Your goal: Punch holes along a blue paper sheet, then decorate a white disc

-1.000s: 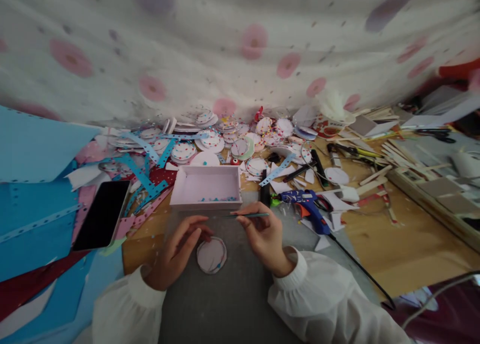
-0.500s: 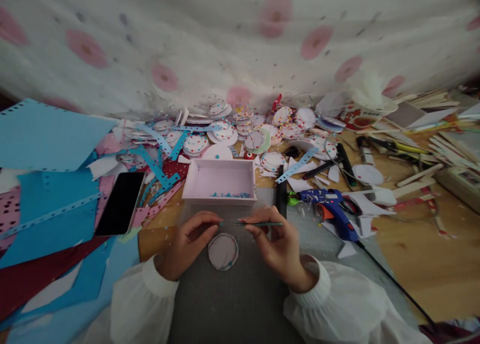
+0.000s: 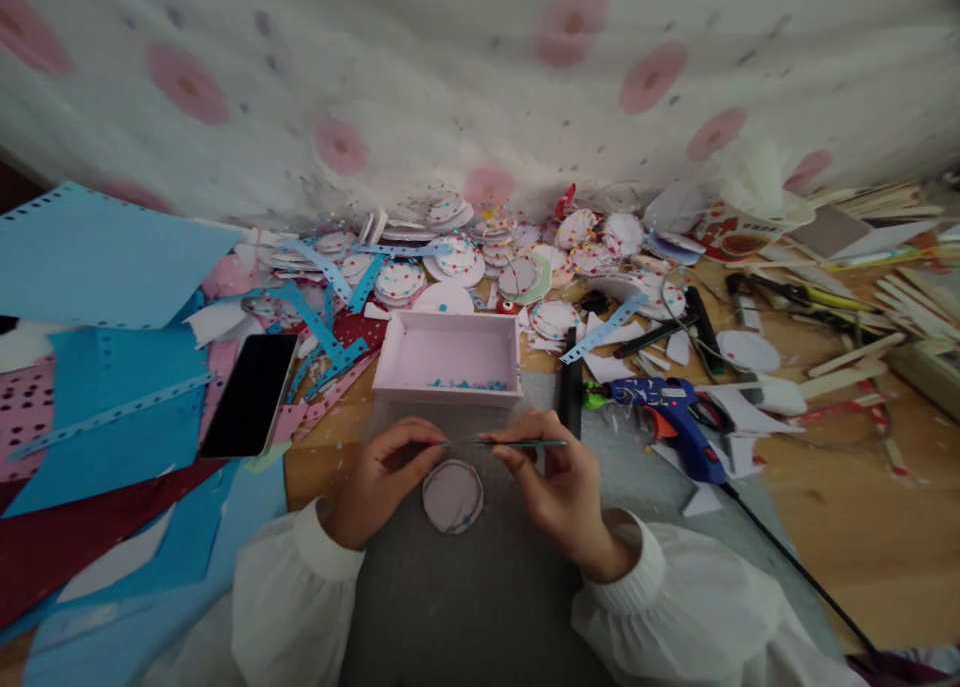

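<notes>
My right hand [image 3: 553, 477] pinches a pair of thin dark tweezers [image 3: 536, 443], whose tips point left toward my other hand. Thumb and forefinger of my left hand [image 3: 394, 475] are pressed together; whatever they hold is too small to make out. Just below, between both hands, a small round white disc [image 3: 453, 497] with a thin wire or thread around its edge lies on the grey mat [image 3: 457, 607]. Beyond my fingertips stands a shallow white box [image 3: 450, 399] with small blue bits [image 3: 469, 384] along its near inner side.
A phone [image 3: 251, 395] lies at left among blue sheets [image 3: 120, 407]. The blue glue gun [image 3: 671, 417] and its cord are at right. Beaded white discs [image 3: 400, 280] pile up behind the box. Wooden sticks [image 3: 855, 369] and a tub [image 3: 750, 229] sit farther right.
The whole view has shifted slightly, so things appear a little farther right. The tweezer tips have come closer to my left fingertips, where a tiny blue bit showed before.
</notes>
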`<state>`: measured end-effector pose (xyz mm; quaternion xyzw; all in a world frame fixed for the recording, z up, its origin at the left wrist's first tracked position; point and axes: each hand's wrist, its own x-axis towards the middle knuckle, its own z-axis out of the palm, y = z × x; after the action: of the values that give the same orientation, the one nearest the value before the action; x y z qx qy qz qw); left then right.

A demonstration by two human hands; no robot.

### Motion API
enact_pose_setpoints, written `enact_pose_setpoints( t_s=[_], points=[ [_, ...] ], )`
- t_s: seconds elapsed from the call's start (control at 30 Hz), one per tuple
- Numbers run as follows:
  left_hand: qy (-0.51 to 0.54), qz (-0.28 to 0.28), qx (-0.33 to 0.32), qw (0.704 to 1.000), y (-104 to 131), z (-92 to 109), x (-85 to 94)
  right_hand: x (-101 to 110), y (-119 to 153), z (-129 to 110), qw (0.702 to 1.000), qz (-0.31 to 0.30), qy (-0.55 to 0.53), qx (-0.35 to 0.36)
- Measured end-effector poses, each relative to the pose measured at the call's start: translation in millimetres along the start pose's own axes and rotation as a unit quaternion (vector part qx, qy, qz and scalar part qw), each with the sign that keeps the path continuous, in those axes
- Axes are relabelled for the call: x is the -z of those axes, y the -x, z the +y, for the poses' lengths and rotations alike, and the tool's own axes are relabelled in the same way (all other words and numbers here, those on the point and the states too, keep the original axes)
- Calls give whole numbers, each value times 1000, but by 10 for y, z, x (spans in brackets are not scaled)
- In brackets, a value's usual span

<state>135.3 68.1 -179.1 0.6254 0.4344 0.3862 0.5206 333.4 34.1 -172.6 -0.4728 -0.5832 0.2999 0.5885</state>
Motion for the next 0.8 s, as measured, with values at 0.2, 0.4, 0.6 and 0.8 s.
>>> enact_pose_setpoints(
  t_s=[0.2, 0.4, 0.6, 0.8],
  points=[
    [-5, 5, 8, 1000, -7, 9, 0, 13, -9, 18, 1000, 2, 0, -13],
    [-2, 4, 19, 1000, -6, 15, -8, -4, -7, 13, 1000, 7, 11, -2],
    [-20, 47, 4, 999, -21, 82, 17, 76, -67, -43, 997, 46, 35, 54],
    [-8, 13, 21, 1000, 109, 474, -48, 173, -122, -342, 923, 8, 218, 317]
  ],
)
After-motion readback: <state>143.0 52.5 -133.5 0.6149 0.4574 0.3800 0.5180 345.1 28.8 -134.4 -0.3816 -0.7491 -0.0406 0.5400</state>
